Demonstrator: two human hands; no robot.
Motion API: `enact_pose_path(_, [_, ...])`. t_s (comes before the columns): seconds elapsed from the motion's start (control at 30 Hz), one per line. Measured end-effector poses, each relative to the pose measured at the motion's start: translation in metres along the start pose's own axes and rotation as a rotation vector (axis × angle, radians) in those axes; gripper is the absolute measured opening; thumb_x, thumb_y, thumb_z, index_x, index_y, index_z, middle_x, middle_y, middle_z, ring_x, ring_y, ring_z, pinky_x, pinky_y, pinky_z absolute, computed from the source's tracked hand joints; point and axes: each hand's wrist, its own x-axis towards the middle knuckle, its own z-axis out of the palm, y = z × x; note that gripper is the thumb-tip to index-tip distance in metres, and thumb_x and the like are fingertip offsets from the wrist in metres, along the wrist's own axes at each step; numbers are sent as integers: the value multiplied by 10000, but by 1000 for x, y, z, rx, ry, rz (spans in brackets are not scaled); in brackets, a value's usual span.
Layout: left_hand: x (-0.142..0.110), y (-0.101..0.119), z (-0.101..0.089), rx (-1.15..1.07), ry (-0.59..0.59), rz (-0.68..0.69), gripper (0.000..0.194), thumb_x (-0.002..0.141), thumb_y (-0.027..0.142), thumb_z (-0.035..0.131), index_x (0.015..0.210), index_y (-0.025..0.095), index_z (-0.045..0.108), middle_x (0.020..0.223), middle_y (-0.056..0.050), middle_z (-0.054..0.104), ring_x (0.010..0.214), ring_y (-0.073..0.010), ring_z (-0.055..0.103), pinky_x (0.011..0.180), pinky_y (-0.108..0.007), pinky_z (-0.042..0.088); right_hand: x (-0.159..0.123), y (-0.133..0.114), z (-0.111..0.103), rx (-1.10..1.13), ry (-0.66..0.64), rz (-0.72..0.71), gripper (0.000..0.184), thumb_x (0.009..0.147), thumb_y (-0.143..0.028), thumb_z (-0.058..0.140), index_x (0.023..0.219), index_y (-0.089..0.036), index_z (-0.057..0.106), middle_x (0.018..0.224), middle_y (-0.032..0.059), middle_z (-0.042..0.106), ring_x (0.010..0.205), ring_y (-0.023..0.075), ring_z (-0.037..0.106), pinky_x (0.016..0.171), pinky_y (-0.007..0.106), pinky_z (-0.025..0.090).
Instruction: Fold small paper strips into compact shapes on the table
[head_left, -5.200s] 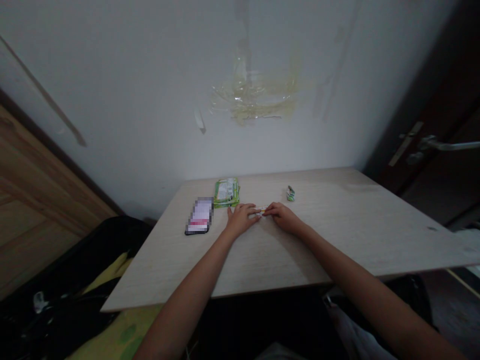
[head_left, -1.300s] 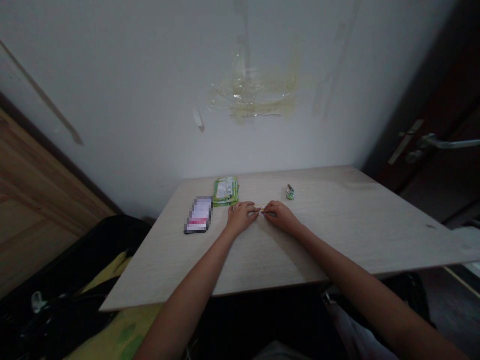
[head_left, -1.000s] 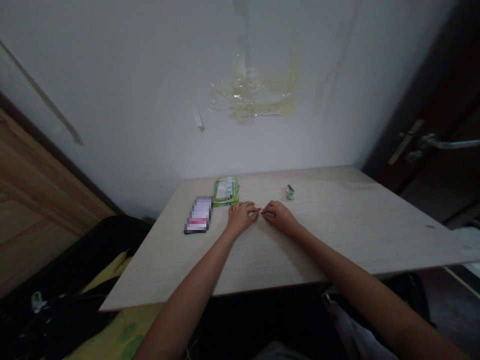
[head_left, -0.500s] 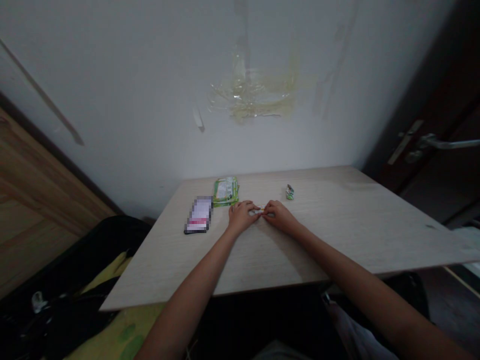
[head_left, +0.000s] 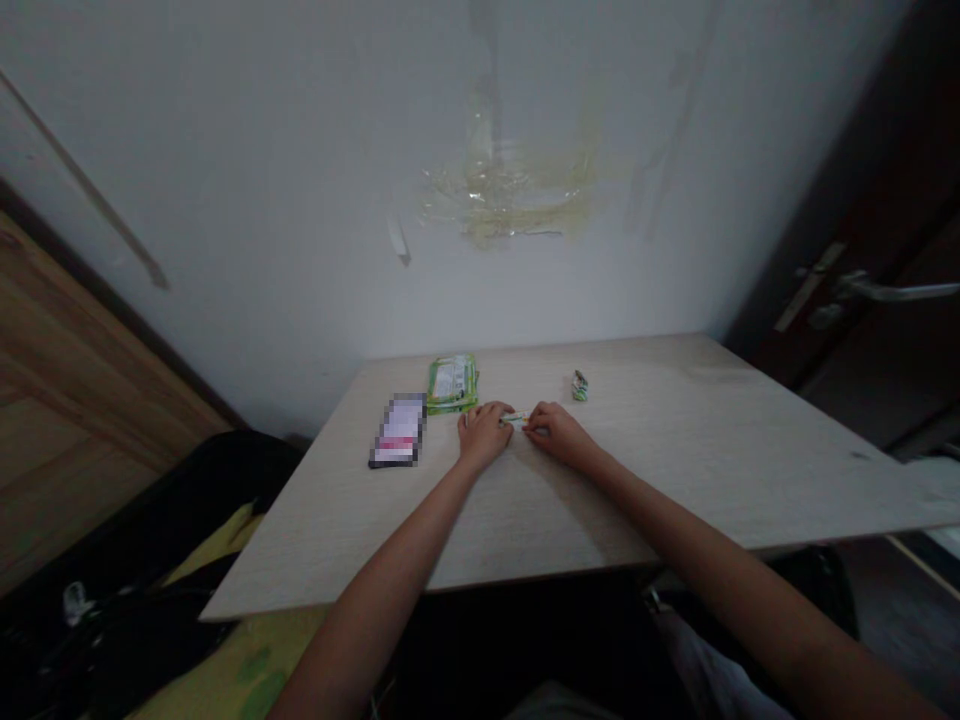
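Observation:
A narrow strip of white and green printed packet (head_left: 515,419), seemingly folded, lies on the table between my hands. My left hand (head_left: 485,432) rests over its left part, fingers bent and pressing it down. At the other end, my right hand (head_left: 551,430) pinches the strip between thumb and fingers. Most of the strip is covered by my fingers. Just behind my left hand sits a small pile of flat green and white packets (head_left: 452,382). A small crumpled or folded green packet (head_left: 580,386) stands behind my right hand.
A phone (head_left: 400,430) with a blurred screen lies left of my left hand on the pale wooden table (head_left: 675,460). The table's back edge meets a white wall (head_left: 300,200) with old tape on it. A door handle (head_left: 892,290) is at the right.
My left fingers have drawn back slightly to the left from my right fingertips, so more of the strip shows between the hands. My right hand has hardly moved.

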Motion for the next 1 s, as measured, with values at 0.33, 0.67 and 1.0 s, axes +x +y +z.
enact_pose_path(0.33, [-3, 3, -1, 40, 57, 8, 224, 882, 356, 564, 1081, 329, 663, 1269, 29, 664, 1212, -248, 498, 1064, -451, 314, -1, 1, 2, 17, 28, -5, 93, 862, -178, 684, 854, -183, 777, 921, 76, 684, 910, 196, 595, 863, 321, 461])
enact_pose_path(0.67, [-3, 0, 2, 54, 96, 36, 191, 925, 410, 562, 1043, 320, 682, 1250, 17, 675, 1192, -250, 509, 1027, -442, 336, -4, 10, 7, 17, 42, -1, 163, 872, -203, 676, 991, -208, 787, 948, 78, 697, 927, 200, 615, 871, 329, 481])
enact_pose_path(1.0, [-4, 2, 2, 80, 102, 52, 183, 928, 403, 559, 1042, 319, 676, 1232, 18, 681, 1178, -249, 512, 1009, -434, 346, -3, 0, 3, -80, -10, 13, 214, 886, -197, 647, 1062, -196, 769, 948, 84, 657, 938, 205, 579, 881, 334, 461])
